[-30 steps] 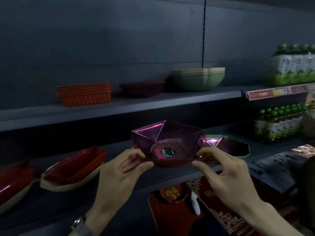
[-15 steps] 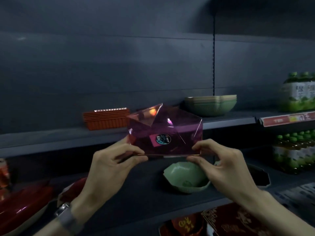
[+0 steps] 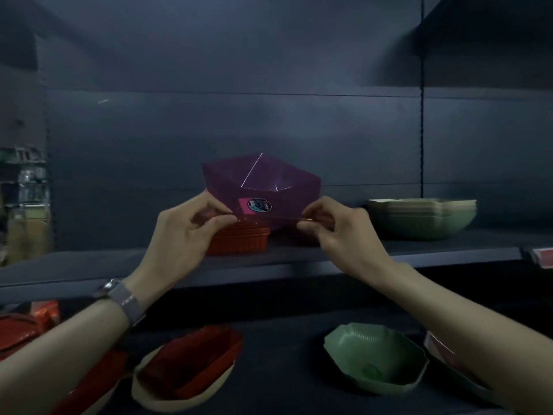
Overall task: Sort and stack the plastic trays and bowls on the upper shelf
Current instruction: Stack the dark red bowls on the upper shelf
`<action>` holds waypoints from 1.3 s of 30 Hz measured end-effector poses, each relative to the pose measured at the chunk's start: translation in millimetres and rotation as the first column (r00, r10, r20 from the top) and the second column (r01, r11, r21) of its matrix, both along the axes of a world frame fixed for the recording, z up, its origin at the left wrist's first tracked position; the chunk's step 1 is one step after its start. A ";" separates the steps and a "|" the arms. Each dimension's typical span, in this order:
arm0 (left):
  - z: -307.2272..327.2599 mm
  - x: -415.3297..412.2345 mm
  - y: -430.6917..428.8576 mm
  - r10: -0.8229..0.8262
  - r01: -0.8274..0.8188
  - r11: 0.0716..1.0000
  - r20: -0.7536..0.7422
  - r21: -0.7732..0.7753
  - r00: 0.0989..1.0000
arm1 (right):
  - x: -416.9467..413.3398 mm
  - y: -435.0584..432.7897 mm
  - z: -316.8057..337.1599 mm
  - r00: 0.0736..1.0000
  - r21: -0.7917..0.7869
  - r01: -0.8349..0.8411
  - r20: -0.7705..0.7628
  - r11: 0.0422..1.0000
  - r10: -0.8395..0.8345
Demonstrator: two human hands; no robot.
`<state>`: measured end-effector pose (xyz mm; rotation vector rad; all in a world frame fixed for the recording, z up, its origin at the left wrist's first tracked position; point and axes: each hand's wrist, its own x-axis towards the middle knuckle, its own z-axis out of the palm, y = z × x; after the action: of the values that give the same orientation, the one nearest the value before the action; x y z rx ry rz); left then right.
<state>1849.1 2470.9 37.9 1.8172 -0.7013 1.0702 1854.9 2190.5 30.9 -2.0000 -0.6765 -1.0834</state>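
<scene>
Two hands carry the bowl (image 3: 269, 178). The left hand (image 3: 182, 232) and the right hand (image 3: 335, 232) each pinch its near lower edge between thumb and curled fingers, one at either end. It hangs in the air, tilted, just above and in front of the trays (image 3: 239, 242), and does not touch the shelf (image 3: 419, 250) they stand on.

It is probably light, since a fingertip pinch at two points is enough to hold it up. The plastic looks thin and hard, stiff enough to keep its shape, though the rim may flex under a squeeze. The smooth, glossy faces are likely to be slippery, so the edge is the better place to hold it, with both ends held to stop it swinging. Dropping it or forcing it into a stack could crack it at a crease.

The bowl is see-through purple, built of flat angled faces that meet in sharp creases, and one crease catches a thin line of light. A round dark sticker (image 3: 259, 204) on a pink patch sits at its base.

Right of the trays is a nested stack of green bowls (image 3: 422, 218). Just right of the trays, behind the right hand, is a dark shape too dim to identify.
</scene>
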 end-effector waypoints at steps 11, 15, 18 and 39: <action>40.3 67.2 30.8 0.169 -0.169 0.985 -0.020 0.038 0.985 | 75.6 35.9 47.1 0.997 -0.087 0.075 0.008 0.993 -0.075; 57.2 89.6 20.8 0.143 -0.140 0.989 -0.057 0.055 0.988 | 93.4 25.8 62.2 0.992 -0.108 0.128 0.012 0.986 -0.128; 70.3 107.1 7.9 0.108 -0.105 0.992 -0.045 0.074 0.993 | 102.3 14.7 74.6 0.984 -0.112 0.179 0.027 0.977 -0.177; 28.0 168.9 -129.5 0.100 -0.057 0.976 -0.203 0.208 0.974 | 134.7 -107.7 24.7 0.923 -0.076 0.345 -0.150 0.935 -0.353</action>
<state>2018.0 2341.4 65.9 2.1127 -0.6306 0.8627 1989.6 2082.7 55.7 -2.2796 -0.2658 -1.0973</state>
